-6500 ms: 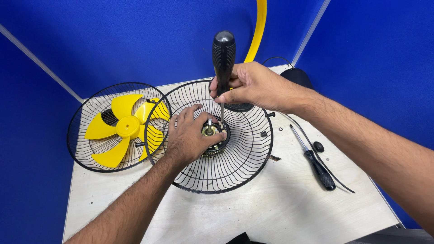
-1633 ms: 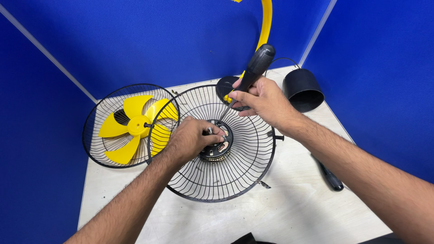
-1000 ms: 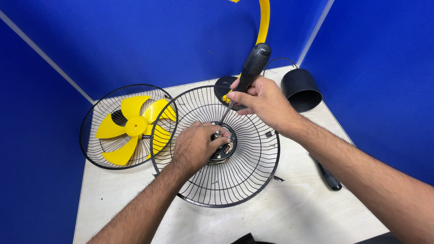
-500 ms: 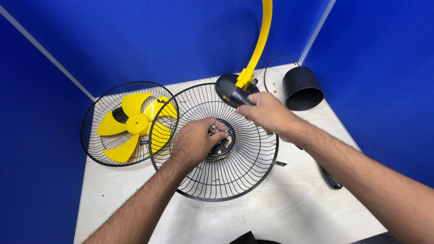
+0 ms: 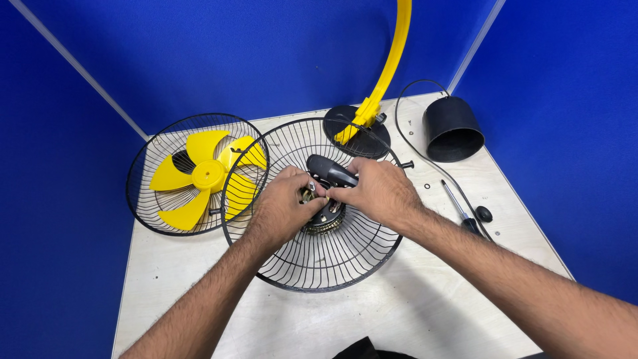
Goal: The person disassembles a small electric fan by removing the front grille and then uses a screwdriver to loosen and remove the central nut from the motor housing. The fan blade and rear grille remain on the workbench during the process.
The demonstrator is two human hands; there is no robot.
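Head view showed the left hand and right hand pinched together on a black handle over the motor hub of a wire fan guard, hiding it, with a yellow-bladed guard, black cup and screwdriver nearby.

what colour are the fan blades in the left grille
Yellow plastic fan blades, inside a black wire grille; head view.

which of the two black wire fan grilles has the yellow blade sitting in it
The left black wire grille, lying apart from the hands, holds the yellow plastic blade. The other grille is under both hands.
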